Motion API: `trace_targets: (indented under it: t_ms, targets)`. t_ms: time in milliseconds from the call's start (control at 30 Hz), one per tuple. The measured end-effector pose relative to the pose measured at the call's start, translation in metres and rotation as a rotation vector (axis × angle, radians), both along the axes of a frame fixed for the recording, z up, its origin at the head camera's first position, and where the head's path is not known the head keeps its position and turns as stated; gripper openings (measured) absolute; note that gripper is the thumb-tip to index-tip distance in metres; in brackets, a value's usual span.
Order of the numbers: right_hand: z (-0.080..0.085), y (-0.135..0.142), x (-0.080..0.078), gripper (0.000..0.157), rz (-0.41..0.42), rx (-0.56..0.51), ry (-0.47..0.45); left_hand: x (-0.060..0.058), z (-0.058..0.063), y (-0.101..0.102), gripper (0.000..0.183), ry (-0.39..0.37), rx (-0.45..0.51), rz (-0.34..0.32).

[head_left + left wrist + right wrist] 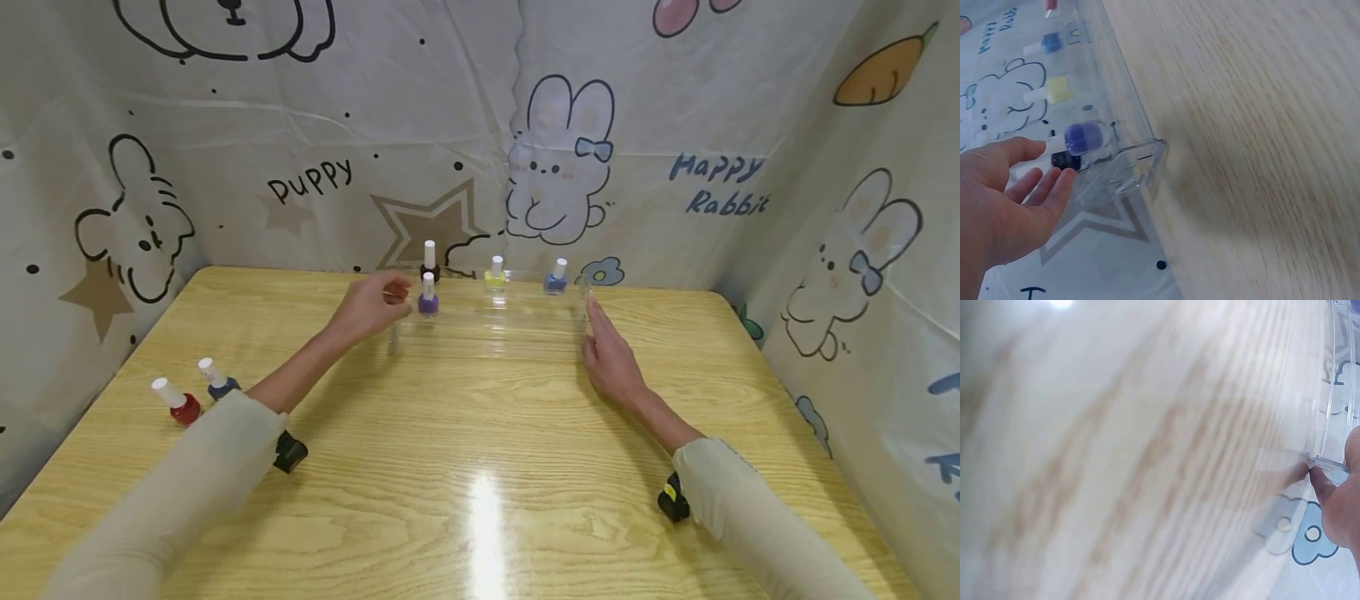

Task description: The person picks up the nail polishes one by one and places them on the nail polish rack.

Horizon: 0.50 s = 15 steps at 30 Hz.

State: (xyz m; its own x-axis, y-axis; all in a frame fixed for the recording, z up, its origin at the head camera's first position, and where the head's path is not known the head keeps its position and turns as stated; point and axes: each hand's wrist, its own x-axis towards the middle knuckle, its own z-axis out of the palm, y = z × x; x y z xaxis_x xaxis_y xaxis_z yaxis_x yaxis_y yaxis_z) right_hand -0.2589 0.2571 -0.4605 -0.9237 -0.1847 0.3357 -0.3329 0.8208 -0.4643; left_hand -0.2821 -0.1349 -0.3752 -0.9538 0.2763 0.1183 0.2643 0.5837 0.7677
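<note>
A clear stepped acrylic rack (487,343) stands at the back of the table. On its left part is a bottle of purple nail polish (428,303), with a dark bottle (429,273) behind it. Yellow polish (495,279) and blue polish (556,282) stand farther right on the rack. My left hand (369,307) is beside the purple bottle's white cap, its thumb and fingers spread apart around nothing. With fairly straight fingers, my right hand (613,354) touches the rack's right end. In the right wrist view, a fingertip meets the rack's corner (1329,464).
Red nail polish (184,408) and dark blue polish (221,384) stand on the wooden table (480,450) at the left, close to my left forearm. A printed cloth (420,108) with cartoon animals hangs behind the table and along both sides.
</note>
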Motion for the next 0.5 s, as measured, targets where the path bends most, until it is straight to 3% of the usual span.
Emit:
trace_targets:
  t_ms: [500]
  targets:
    - [0.0, 0.0, 0.001, 0.064, -0.001, -0.004, -0.011, 0.05, 0.027, -0.049, 0.037, 0.065, -0.044, 0.042]
